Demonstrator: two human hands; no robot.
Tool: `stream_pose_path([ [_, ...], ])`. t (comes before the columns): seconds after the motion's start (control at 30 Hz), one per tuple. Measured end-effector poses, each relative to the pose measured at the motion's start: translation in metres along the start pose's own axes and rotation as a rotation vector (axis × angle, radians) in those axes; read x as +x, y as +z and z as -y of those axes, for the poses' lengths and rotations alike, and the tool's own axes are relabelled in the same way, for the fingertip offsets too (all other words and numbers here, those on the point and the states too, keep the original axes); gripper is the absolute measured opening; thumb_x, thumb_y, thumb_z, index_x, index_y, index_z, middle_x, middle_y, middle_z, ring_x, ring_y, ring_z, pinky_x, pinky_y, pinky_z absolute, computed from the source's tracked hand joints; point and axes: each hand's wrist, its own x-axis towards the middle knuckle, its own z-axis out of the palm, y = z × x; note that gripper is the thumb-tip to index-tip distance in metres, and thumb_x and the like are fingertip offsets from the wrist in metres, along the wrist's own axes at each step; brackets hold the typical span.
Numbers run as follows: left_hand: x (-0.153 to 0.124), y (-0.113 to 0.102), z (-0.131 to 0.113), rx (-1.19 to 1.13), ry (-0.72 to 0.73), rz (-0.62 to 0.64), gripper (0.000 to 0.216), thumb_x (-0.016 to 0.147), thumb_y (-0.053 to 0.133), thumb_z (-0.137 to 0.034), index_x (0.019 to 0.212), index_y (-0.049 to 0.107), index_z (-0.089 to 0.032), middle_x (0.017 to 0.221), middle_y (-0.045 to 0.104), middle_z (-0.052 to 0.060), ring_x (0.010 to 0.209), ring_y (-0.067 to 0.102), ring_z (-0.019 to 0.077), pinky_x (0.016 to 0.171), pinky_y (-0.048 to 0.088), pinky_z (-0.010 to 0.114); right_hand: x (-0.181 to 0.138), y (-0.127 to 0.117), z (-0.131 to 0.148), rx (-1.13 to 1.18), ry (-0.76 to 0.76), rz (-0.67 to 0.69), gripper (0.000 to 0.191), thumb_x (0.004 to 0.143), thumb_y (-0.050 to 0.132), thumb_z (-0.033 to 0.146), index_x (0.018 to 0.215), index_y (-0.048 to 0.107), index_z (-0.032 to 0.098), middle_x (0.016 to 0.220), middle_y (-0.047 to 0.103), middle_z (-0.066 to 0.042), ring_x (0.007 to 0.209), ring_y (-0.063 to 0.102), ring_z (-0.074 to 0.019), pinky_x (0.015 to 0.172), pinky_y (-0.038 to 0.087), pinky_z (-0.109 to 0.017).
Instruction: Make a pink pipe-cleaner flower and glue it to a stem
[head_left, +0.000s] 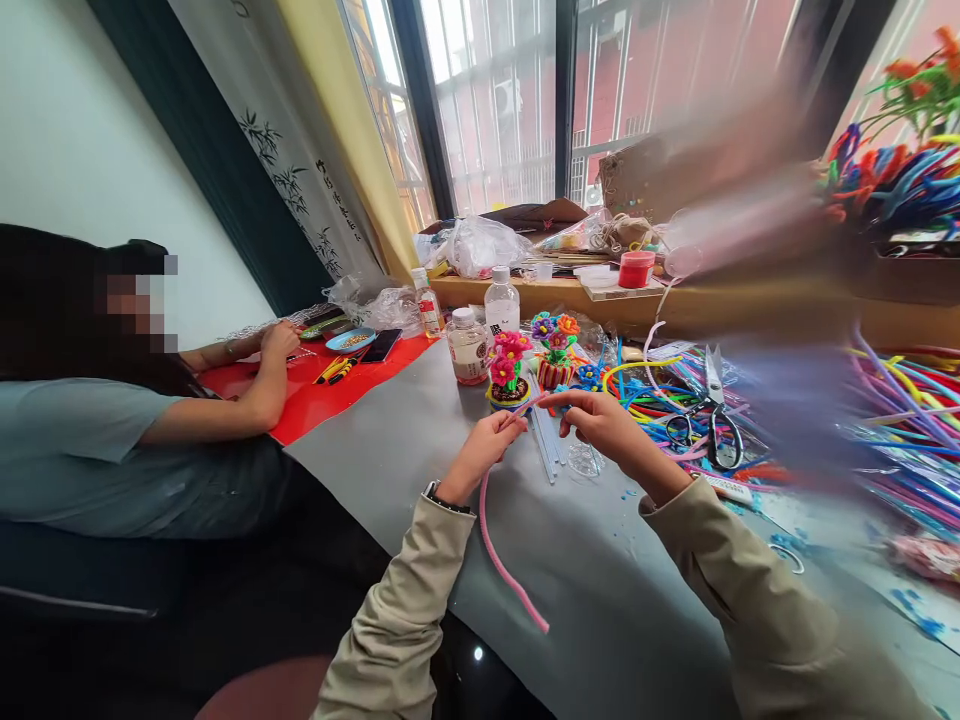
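Observation:
A long pink pipe cleaner (499, 555) is pinched in my left hand (484, 455), and its tail hangs in a curve below toward the table's front edge. The short upper end reaches across to my right hand (596, 425), whose curled fingers hold it near the tip. Just behind my hands stands a small pot of pink pipe-cleaner flowers (510, 365). A second pot of multicoloured flowers (556, 350) is behind it, to the right. Pale thin sticks (546, 450) lie on the grey table (592, 580) between my hands.
Black-handled scissors (716, 410) lie on heaps of coloured pipe cleaners (911, 400) at the right. Bottles (502, 295) stand behind the flowers. A co-worker (150, 440) sits at the left by a red mat (315, 400). A large blurred shape covers the upper right.

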Motion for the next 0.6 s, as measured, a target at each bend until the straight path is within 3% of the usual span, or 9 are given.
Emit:
stream_pose_path([
  [0.07,-0.002,0.005,0.006,0.131,0.074,-0.044,0.029,0.062,0.055,-0.041,0.071,0.055,-0.014,0.049,0.029,-0.007,0.042,0.023,0.0042,0.041,0.018,0.018,-0.002,0.001,-0.004,-0.086,-0.045,-0.045,0.038,0.064,0.035,0.007,0.089,0.062,0.014,0.057,0.056,0.000,0.045,0.043,-0.0079,0.045,0.035,-0.020],
  [0.17,-0.005,0.015,0.018,0.287,0.143,-0.053,0.027,0.063,0.054,-0.039,0.071,0.061,-0.014,0.046,0.029,-0.006,0.044,0.025,0.0058,0.043,0.019,0.020,-0.016,0.006,-0.015,-0.192,-0.155,-0.133,0.032,0.065,0.038,0.008,0.084,0.062,0.016,0.083,0.060,-0.004,0.062,0.051,-0.0109,0.059,0.039,-0.024],
  [0.27,-0.008,0.025,0.026,0.390,0.138,-0.063,0.026,0.059,0.059,-0.036,0.075,0.063,-0.017,0.047,0.037,-0.005,0.045,0.031,0.0073,0.045,0.023,0.020,-0.034,0.013,-0.028,-0.227,-0.149,-0.163,0.027,0.069,0.039,0.011,0.083,0.061,0.016,0.087,0.059,-0.005,0.062,0.052,-0.0122,0.054,0.040,-0.024],
  [0.4,-0.008,0.033,0.029,0.457,0.127,-0.109,0.025,0.057,0.061,-0.034,0.077,0.064,-0.019,0.055,0.050,-0.002,0.051,0.041,0.0097,0.050,0.028,0.021,-0.050,0.020,-0.034,-0.174,-0.186,-0.232,0.024,0.073,0.038,0.012,0.084,0.059,0.017,0.091,0.057,-0.006,0.068,0.053,-0.0135,0.053,0.041,-0.024],
  [0.6,-0.003,0.036,0.027,0.534,0.106,-0.088,0.017,0.059,0.059,-0.034,0.066,0.063,-0.019,0.051,0.050,-0.003,0.049,0.042,0.0102,0.047,0.026,0.021,-0.051,0.023,-0.036,-0.021,-0.223,-0.235,0.027,0.074,0.039,0.013,0.093,0.056,0.020,0.107,0.050,-0.007,0.076,0.055,-0.0128,0.057,0.047,-0.023],
])
